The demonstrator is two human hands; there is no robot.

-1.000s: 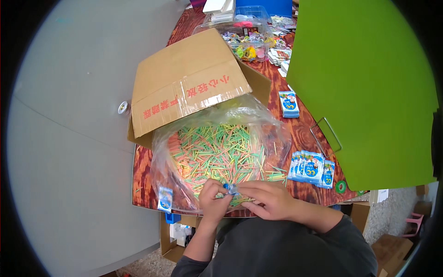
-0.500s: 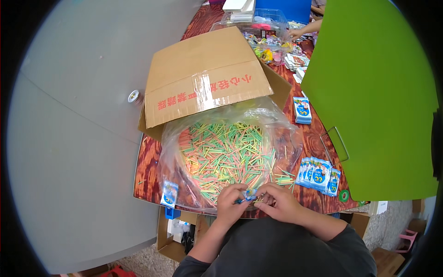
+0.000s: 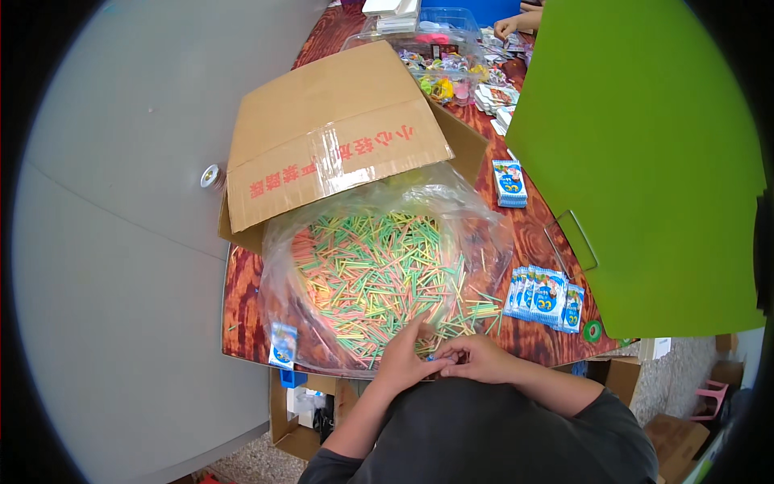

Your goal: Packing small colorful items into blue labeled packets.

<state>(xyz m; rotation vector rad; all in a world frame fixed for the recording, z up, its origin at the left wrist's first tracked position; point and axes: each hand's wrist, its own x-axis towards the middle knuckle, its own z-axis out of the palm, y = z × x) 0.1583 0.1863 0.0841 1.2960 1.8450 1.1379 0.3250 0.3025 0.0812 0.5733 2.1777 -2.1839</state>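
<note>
My right hand [image 3: 477, 358] has its fingers closed on a small blue-and-white packet [image 3: 436, 357], mostly covered by the fingers. My left hand [image 3: 403, 356] is beside it, fingers stretched toward the sticks and thumb apart, its tip near the right fingertips; the finger ends are slightly blurred. In front of both hands spreads a heap of short thin sticks [image 3: 379, 274] in pink, green and yellow, inside a clear plastic bag [image 3: 476, 234]. Some sticks lie loose at the bag's right side.
An opened cardboard box [image 3: 339, 121] stands behind the heap. Blue-and-white packets [image 3: 544, 297] lie fanned at right, with a stack of packets [image 3: 509, 184] farther back. Another packet [image 3: 283, 345] is at left. A green panel [image 3: 645, 177] borders the right; another person's hand [image 3: 506, 28] is far back.
My left hand has let go of the packet and opened toward the sticks. My right hand keeps the packet, now lower and closer to my body. The whole view has shifted slightly.
</note>
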